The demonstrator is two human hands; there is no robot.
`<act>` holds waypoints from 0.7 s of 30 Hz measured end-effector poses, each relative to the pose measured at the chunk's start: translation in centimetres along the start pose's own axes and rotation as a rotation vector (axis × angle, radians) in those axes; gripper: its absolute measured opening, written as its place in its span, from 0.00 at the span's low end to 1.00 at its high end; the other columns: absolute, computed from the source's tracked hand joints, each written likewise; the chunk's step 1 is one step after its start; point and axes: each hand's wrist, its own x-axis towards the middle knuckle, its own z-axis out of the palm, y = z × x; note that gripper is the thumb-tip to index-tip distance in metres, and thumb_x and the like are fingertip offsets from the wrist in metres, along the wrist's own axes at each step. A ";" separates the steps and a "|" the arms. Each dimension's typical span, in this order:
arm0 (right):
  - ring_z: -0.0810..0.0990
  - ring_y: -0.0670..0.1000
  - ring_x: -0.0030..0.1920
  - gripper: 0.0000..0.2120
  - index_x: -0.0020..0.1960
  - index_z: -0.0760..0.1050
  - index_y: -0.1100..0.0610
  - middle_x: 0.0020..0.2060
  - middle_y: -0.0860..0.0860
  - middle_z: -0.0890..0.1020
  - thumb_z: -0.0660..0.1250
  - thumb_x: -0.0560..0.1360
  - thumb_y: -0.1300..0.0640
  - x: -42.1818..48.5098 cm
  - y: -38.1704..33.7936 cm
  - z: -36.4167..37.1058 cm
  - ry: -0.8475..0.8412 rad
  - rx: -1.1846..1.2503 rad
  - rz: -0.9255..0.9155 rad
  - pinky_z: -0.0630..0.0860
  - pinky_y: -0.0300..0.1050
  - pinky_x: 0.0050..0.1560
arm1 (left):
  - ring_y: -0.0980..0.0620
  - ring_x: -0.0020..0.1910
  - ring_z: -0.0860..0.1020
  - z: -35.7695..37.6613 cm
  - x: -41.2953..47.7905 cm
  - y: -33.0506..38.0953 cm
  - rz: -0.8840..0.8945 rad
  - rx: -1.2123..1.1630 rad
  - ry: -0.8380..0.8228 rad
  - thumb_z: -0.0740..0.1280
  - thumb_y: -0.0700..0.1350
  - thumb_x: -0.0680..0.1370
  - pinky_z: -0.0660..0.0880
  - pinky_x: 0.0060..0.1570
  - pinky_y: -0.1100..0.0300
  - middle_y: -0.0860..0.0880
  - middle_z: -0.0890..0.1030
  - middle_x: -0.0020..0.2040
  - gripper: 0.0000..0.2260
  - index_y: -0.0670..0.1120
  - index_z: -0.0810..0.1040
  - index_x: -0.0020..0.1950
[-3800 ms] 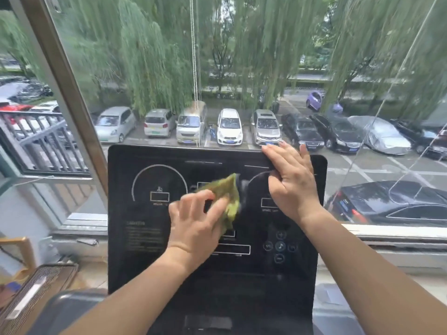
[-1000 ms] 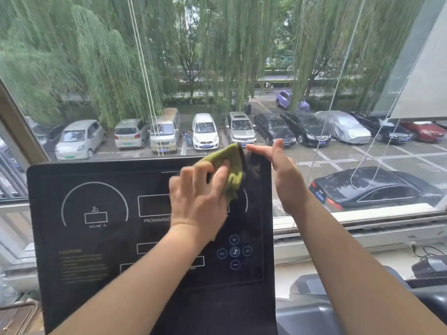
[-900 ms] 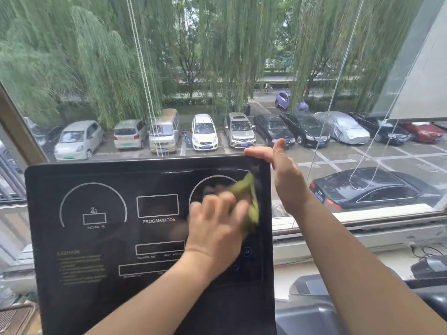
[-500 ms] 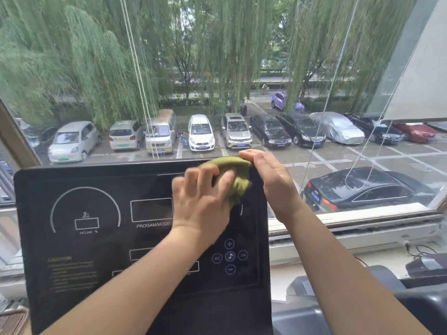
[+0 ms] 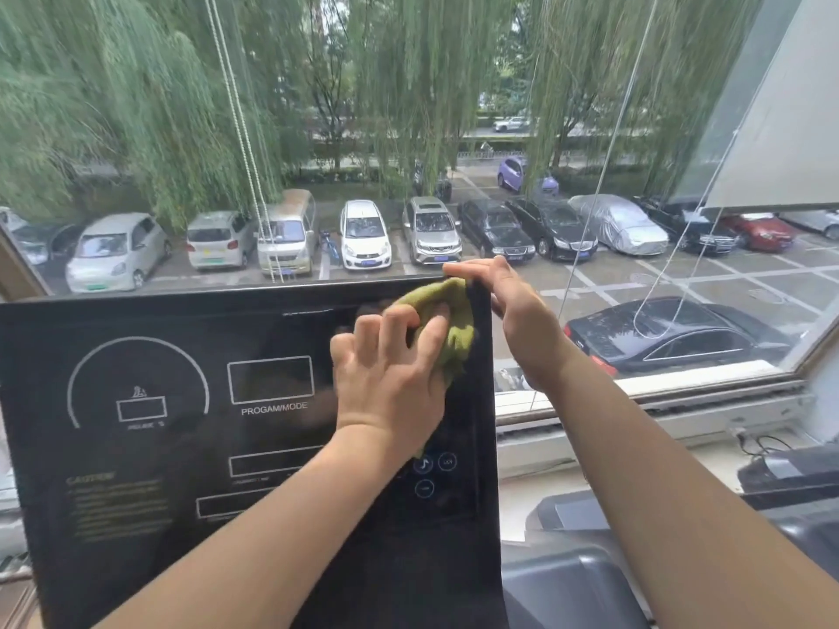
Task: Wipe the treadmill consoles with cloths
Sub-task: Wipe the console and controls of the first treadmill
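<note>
The left hand (image 5: 390, 379) bunches a green cloth (image 5: 447, 320) against the console (image 5: 181, 447), fingers curled. The right hand (image 5: 513, 311) grips the console's top right corner.

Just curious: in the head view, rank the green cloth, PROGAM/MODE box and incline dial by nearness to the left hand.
1. green cloth, held in the left hand.
2. PROGAM/MODE box, just left of it.
3. incline dial, far left.

The person's two arms (image 5: 272, 537) are bare from the wrists up, as far as can be seen. The left hand (image 5: 390, 383) and the right hand (image 5: 522, 320) are bare too, with slim fingers.
</note>
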 end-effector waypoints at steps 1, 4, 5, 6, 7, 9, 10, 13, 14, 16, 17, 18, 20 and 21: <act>0.77 0.43 0.69 0.28 0.65 0.83 0.50 0.66 0.44 0.81 0.47 0.85 0.40 -0.1 0.2 0.0 0.002 -0.026 -0.015 0.70 0.40 0.70 | 0.41 0.54 0.69 0.6 -1.7 0.8 0.101 -0.009 -0.032 0.68 0.51 0.73 0.67 0.47 0.47 0.47 0.72 0.58 0.22 0.53 0.78 0.67; 0.74 0.34 0.68 0.28 0.69 0.81 0.51 0.65 0.39 0.81 0.47 0.86 0.42 -0.5 0.4 -0.2 0.015 -0.055 -0.043 0.66 0.36 0.71 | 0.42 0.52 0.73 1.1 -6.1 1.2 0.531 -0.062 -0.232 0.69 0.49 0.74 0.69 0.47 0.47 0.49 0.75 0.57 0.24 0.53 0.75 0.70; 0.75 0.32 0.67 0.27 0.69 0.80 0.52 0.64 0.38 0.81 0.47 0.87 0.44 -0.6 0.5 -0.2 0.020 -0.055 -0.050 0.66 0.32 0.68 | 0.44 0.52 0.73 0.8 -6.5 0.9 0.623 -0.082 -0.283 0.66 0.49 0.75 0.70 0.48 0.47 0.50 0.75 0.57 0.22 0.54 0.75 0.70; 0.75 0.31 0.66 0.26 0.69 0.80 0.53 0.64 0.37 0.81 0.46 0.89 0.46 -0.6 0.6 -0.2 0.028 -0.056 -0.057 0.67 0.31 0.67 | 0.45 0.51 0.72 0.4 -6.1 0.3 0.666 -0.087 -0.305 0.65 0.49 0.76 0.70 0.48 0.47 0.50 0.75 0.57 0.21 0.55 0.74 0.69; 0.75 0.32 0.66 0.25 0.69 0.80 0.54 0.64 0.38 0.81 0.47 0.89 0.47 -0.6 0.6 -0.1 0.032 -0.048 -0.066 0.67 0.32 0.67 | 0.44 0.51 0.73 0.1 -5.2 -0.3 0.662 -0.075 -0.291 0.65 0.49 0.76 0.70 0.47 0.47 0.50 0.76 0.56 0.20 0.55 0.75 0.67; 0.74 0.36 0.70 0.26 0.69 0.81 0.54 0.66 0.41 0.81 0.48 0.87 0.46 -0.6 1.0 0.1 0.044 -0.033 -0.082 0.67 0.39 0.73 | 0.42 0.49 0.75 -0.6 -2.2 -1.7 0.528 -0.023 -0.171 0.68 0.49 0.73 0.70 0.45 0.46 0.49 0.78 0.54 0.18 0.54 0.79 0.63; 0.74 0.38 0.71 0.27 0.69 0.81 0.53 0.67 0.42 0.81 0.48 0.86 0.44 -0.6 1.2 0.3 0.055 -0.030 -0.091 0.66 0.42 0.76 | 0.41 0.49 0.75 -1.0 -0.4 -2.6 0.414 0.000 -0.098 0.70 0.50 0.72 0.70 0.44 0.46 0.47 0.79 0.54 0.18 0.54 0.80 0.62; 0.77 0.44 0.71 0.26 0.69 0.80 0.55 0.67 0.47 0.82 0.50 0.86 0.45 -0.7 1.6 0.5 0.079 0.030 -0.096 0.69 0.49 0.77 | 0.40 0.55 0.70 -1.9 2.9 -4.3 0.092 0.000 0.010 0.65 0.51 0.74 0.68 0.48 0.44 0.45 0.76 0.57 0.20 0.53 0.80 0.66; 0.77 0.46 0.71 0.25 0.69 0.80 0.55 0.67 0.49 0.82 0.50 0.86 0.45 -0.8 1.6 0.6 0.077 0.041 -0.100 0.70 0.50 0.76 | 0.40 0.57 0.69 -1.8 2.9 -4.2 0.013 -0.004 0.017 0.63 0.52 0.75 0.68 0.49 0.44 0.45 0.76 0.59 0.21 0.53 0.80 0.68; 0.76 0.47 0.71 0.24 0.68 0.81 0.53 0.68 0.49 0.82 0.50 0.87 0.45 -0.9 1.7 0.7 0.090 0.021 -0.119 0.69 0.51 0.77 | 0.40 0.57 0.68 -1.0 1.2 -2.9 -0.057 -0.003 0.039 0.64 0.52 0.77 0.68 0.49 0.44 0.45 0.78 0.59 0.20 0.53 0.80 0.68; 0.76 0.46 0.72 0.24 0.68 0.81 0.53 0.68 0.48 0.82 0.50 0.87 0.46 -0.9 1.7 0.7 0.102 -0.001 -0.129 0.68 0.51 0.77 | 0.41 0.56 0.70 -0.4 -0.5 -1.9 -0.037 -0.013 0.043 0.65 0.52 0.77 0.69 0.48 0.45 0.45 0.79 0.58 0.19 0.53 0.81 0.67; 0.75 0.45 0.72 0.24 0.68 0.81 0.53 0.68 0.48 0.81 0.49 0.88 0.47 -0.9 1.9 0.8 0.114 -0.023 -0.138 0.67 0.50 0.78 | 0.40 0.54 0.71 0.2 -2.7 -1.1 0.028 -0.023 0.027 0.67 0.51 0.76 0.69 0.46 0.46 0.45 0.79 0.57 0.19 0.53 0.81 0.66; 0.75 0.44 0.72 0.24 0.69 0.80 0.54 0.67 0.47 0.82 0.50 0.87 0.47 -1.0 2.1 0.9 0.130 -0.053 -0.162 0.66 0.51 0.79 | 0.41 0.51 0.74 0.9 -7.4 0.0 0.270 -0.043 -0.099 0.72 0.49 0.73 0.70 0.45 0.46 0.47 0.79 0.56 0.22 0.54 0.79 0.67; 0.75 0.44 0.72 0.24 0.69 0.80 0.55 0.67 0.47 0.82 0.50 0.88 0.48 -1.1 2.2 1.0 0.139 -0.062 -0.169 0.66 0.50 0.79 | 0.42 0.51 0.75 0.9 -9.3 0.1 0.418 -0.060 -0.204 0.72 0.49 0.73 0.70 0.45 0.46 0.49 0.78 0.56 0.23 0.55 0.78 0.68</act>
